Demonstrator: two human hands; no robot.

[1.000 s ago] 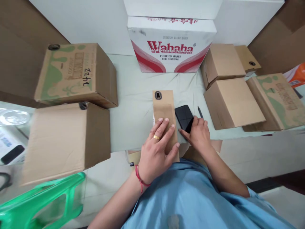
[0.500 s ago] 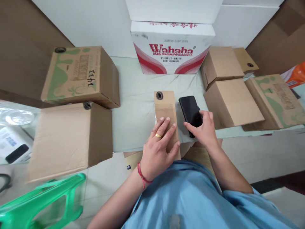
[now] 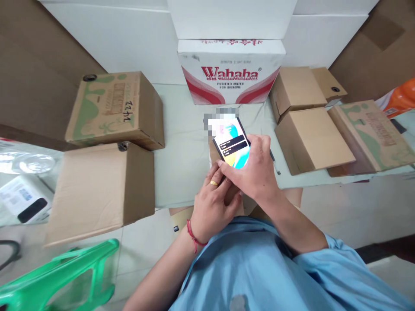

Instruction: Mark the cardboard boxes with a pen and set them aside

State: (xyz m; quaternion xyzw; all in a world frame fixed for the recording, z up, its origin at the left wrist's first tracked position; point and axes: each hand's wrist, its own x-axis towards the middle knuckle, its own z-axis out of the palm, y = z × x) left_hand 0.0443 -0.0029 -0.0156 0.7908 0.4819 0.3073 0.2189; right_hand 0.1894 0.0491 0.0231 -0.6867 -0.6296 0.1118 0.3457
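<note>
My right hand (image 3: 259, 175) grips a smartphone (image 3: 232, 146) with its screen lit, thumb along the near edge and fingers round the right side. The phone is held over a narrow piece of brown cardboard (image 3: 214, 153), covering much of it. On that cardboard rests my left hand (image 3: 214, 203), with a gold ring and a red cord bracelet, its fingers stretched out and the fingertips partly behind my right thumb. A thin dark object (image 3: 275, 162) lies on the cloth to the right of my right hand; its kind is unclear.
A white Wahaha water carton (image 3: 231, 75) stands at the back of the cloth-covered table (image 3: 181, 172). Brown boxes flank both sides: a printed box (image 3: 110, 108) and a plain box (image 3: 87, 190) left, several more (image 3: 314, 138) right. A green plastic stool (image 3: 65, 276) stands lower left.
My right hand has lifted the phone off the table and moved it left over the cardboard. The screen has gone from dark to lit. My left hand stays on the cardboard.
</note>
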